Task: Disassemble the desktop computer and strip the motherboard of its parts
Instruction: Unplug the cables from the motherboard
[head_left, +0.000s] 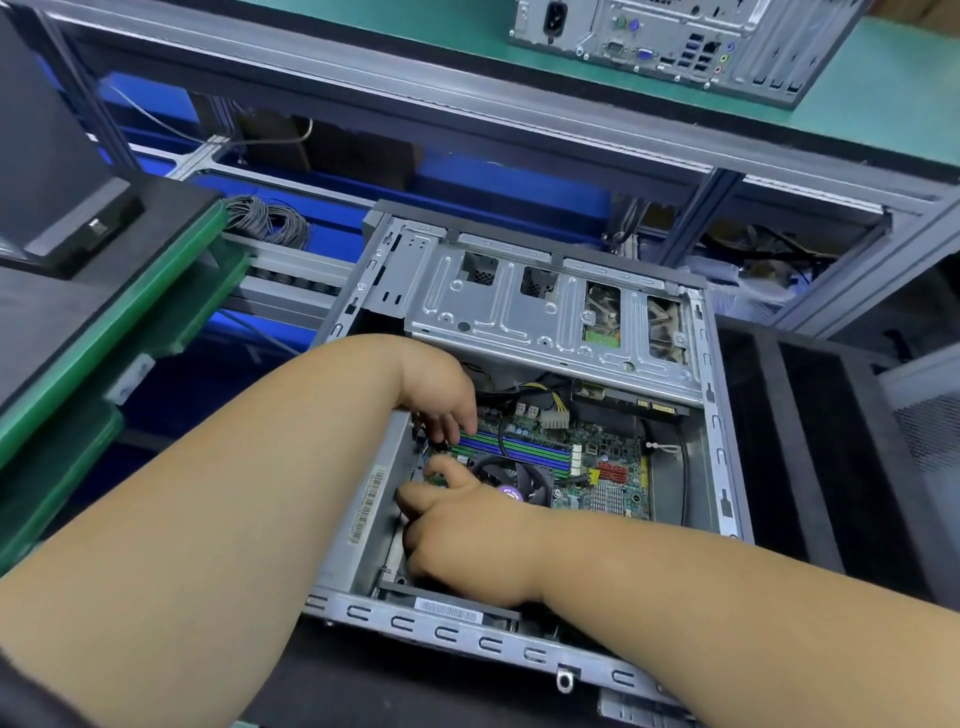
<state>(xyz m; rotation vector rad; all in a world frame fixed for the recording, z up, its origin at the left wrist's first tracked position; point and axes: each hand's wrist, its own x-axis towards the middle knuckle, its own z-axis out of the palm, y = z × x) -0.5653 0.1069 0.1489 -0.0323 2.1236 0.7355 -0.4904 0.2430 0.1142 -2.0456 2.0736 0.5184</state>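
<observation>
Shelving (519, 124) of grey frames is seen at the far side, and a second computer (675, 41) stands on its green top. Below it, the open case (717, 415) lies on its side on the dark bench (831, 441), with the drive cage (519, 306) fixed over its far half. Inside the case are held the motherboard (608, 478), the fan (519, 486) on it, the coloured memory slots (519, 448) and a yellow-wired plug (555, 415); so the board is not yet taken out.

Both hands are reached into the left near corner of the case. The left hand (441, 400) is bent down at the left end of the slots, its fingers curled; whether something is pinched there cannot be told. The right hand (462, 525) is placed beside the fan, fingers curled toward the case wall, and what they grasp is hidden.

The step in hand is judged to be the freeing of a small part or connector at this board edge, early in the stripping. For the next move, a careful straight pull is probably needed, because the cables (524, 389) and the cage leave little room.
</observation>
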